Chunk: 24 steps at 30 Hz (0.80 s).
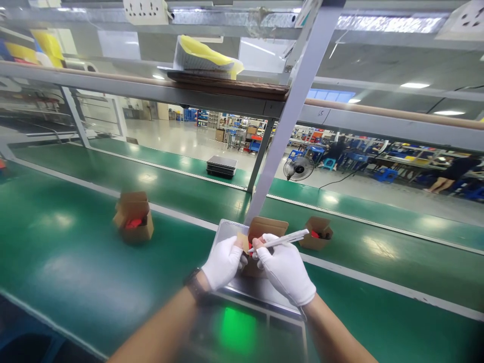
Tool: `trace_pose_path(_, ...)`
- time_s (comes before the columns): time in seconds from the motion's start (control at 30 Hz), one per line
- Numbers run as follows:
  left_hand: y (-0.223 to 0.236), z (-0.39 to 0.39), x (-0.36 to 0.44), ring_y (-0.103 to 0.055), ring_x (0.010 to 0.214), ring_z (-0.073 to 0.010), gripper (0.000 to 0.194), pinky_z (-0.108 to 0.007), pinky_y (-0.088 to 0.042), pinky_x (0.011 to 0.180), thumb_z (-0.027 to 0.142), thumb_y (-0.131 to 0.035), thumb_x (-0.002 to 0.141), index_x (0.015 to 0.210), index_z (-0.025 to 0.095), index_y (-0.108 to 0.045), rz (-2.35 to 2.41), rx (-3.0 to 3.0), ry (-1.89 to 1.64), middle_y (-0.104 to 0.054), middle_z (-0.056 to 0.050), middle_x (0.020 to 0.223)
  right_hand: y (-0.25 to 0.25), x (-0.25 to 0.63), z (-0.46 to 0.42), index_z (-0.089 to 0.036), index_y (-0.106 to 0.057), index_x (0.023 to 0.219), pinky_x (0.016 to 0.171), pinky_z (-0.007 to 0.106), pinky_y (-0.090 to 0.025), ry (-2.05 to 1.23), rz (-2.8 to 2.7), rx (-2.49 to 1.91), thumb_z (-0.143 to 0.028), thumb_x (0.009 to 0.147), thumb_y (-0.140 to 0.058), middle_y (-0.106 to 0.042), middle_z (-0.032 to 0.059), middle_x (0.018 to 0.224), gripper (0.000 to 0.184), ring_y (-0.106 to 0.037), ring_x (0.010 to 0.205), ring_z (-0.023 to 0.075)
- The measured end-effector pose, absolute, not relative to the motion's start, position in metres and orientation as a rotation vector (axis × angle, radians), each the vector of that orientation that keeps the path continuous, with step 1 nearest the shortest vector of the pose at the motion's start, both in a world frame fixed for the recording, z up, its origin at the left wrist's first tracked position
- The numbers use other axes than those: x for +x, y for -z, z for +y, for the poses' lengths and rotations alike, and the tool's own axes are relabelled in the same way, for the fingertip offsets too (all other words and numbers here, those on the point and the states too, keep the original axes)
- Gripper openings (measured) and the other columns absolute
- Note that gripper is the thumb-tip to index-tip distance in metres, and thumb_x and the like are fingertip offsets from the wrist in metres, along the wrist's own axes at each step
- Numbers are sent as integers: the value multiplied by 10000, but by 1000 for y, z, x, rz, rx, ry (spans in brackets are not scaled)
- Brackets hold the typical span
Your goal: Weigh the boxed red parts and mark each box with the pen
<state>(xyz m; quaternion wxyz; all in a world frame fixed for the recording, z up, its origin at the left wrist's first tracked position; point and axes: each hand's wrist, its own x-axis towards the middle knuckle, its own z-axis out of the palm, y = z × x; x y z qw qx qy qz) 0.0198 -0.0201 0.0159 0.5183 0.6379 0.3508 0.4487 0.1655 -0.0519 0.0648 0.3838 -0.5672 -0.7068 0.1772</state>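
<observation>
An open cardboard box [268, 227] with something red inside sits on the metal plate of a weighing scale [231, 228]. My left hand [224, 262], in a white glove with bare fingertips, pinches a small cardboard flap [242, 242] at the box's left side. Held in my right hand [286, 267], gloved the same way, is a white pen [289, 238], slanting up to the right. The fingers of that hand are closed at the box's front, close to the left fingertips. Both hands hide much of the box. Below them glows the scale's green display [238, 328].
Other open boxes with red contents stand on the green belt, one box [138, 229] at left and another box [317, 242] at right. A slanting metal post [283, 116] rises behind the scale. Beyond are a dark flat device [222, 166] and a fan [298, 167].
</observation>
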Motion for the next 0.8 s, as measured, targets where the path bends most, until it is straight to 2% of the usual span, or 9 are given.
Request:
trace_pose_path(0.37, -14, -19, 22, -510, 509, -117, 379, -243, -414, 508, 477, -340, 886, 748, 167, -510, 834, 1506, -1073, -574, -25, 608, -68, 164, -51, -205, -554, 643, 585, 244, -429, -423, -1790, -1464, -369, 877, -459, -629, 13, 662, 301, -585, 640, 170)
trace_pose_path(0.5, -12, -19, 22, -499, 499, -110, 392, -236, -400, 495, 490, -348, 884, 744, 160, -505, 847, 1489, -1064, -565, -21, 599, -74, 170, -59, -184, -535, 641, 489, 235, -418, -723, -1639, -1410, -426, 845, -511, -604, 21, 610, 318, -545, 531, 149)
trace_pose_path(0.57, -10, -18, 18, -487, 491, -108, 410, -234, -386, 485, 502, -334, 886, 738, 158, -501, 857, 1479, -1042, -557, -19, 592, -75, 184, -68, -175, -518, 663, 405, 211, -365, -873, -1404, -1324, -453, 815, -562, -573, 13, 574, 320, -498, 458, 124)
trace_pose_path(0.63, -10, -17, 12, -525, 561, -119, 402, -247, -419, 549, 504, -345, 885, 769, 159, -516, 890, 1505, -1060, -585, -33, 659, -71, 208, -77, -169, -540, 751, 361, 185, -311, -856, -1119, -1187, -463, 795, -598, -551, -1, 572, 303, -456, 425, 98)
trace_pose_path(0.7, -12, -16, 10, -586, 772, -162, 345, -284, -461, 708, 493, -503, 822, 933, 168, -540, 964, 1534, -1143, -627, -69, 874, -60, 239, -80, -173, -570, 899, 360, 169, -303, -683, -882, -1080, -455, 779, -625, -556, -7, 601, 312, -447, 434, 86)
trace_pose_path(0.77, -17, -19, 14, -566, 977, -220, 536, -331, -455, 837, 412, -711, 671, 1113, 194, -501, 973, 1566, -1159, -597, -98, 1085, -43, 272, -72, -176, -566, 1012, 375, 165, -323, -474, -728, -1080, -453, 764, -638, -586, 6, 655, 379, -458, 455, 82)
trace_pose_path(0.8, -20, -21, 19, -557, 1012, -241, 627, -348, -457, 855, 353, -766, 608, 1150, 202, -489, 921, 1590, -1110, -590, -102, 1121, -32, 287, -64, -172, -562, 1033, 382, 165, -336, -392, -695, -1137, -462, 760, -632, -605, 19, 689, 404, -467, 464, 81)
